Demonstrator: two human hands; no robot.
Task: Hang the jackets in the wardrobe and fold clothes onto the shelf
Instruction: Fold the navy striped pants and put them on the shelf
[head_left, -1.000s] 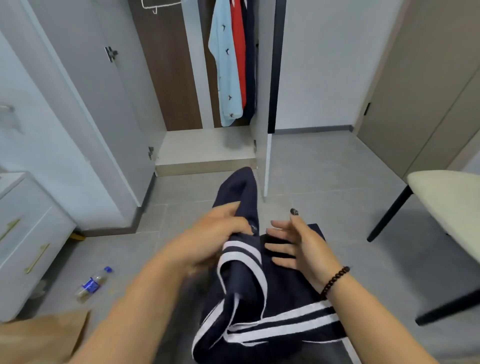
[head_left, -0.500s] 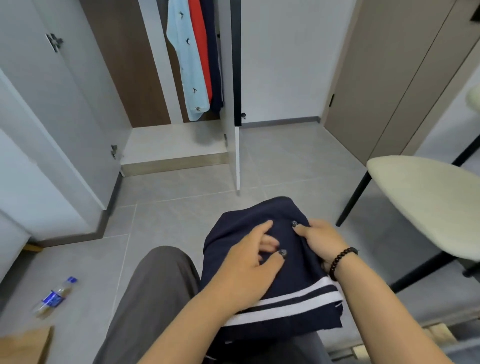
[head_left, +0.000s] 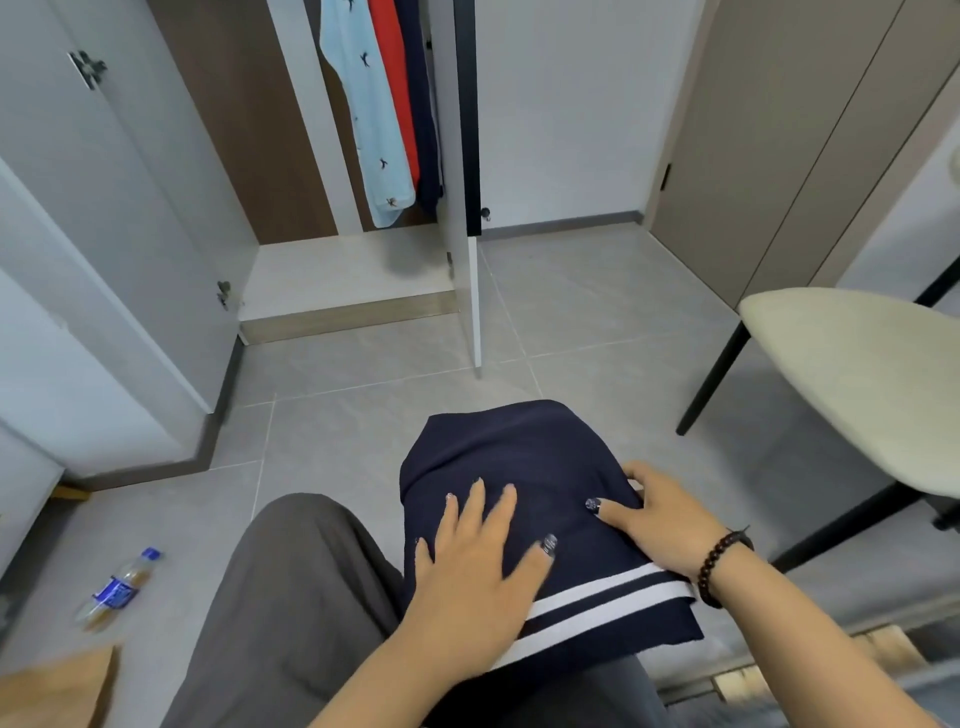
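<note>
The navy garment lies folded on the person's right thigh, at 6 o'clock from the wardrobe. Folding looks nearly done; next it likely needs lifting whole to the shelf. Left hand presses flat, fingers spread. Right hand grips its 3 o'clock edge, thumb on top.

Garment: the navy garment, bunched up between the hands a second ago, now lies folded flat on the lap at lower centre.
Left hand: the left hand has let go and presses flat on it.
Right hand: the right hand has moved to the garment's right edge, thumb on top.
</note>
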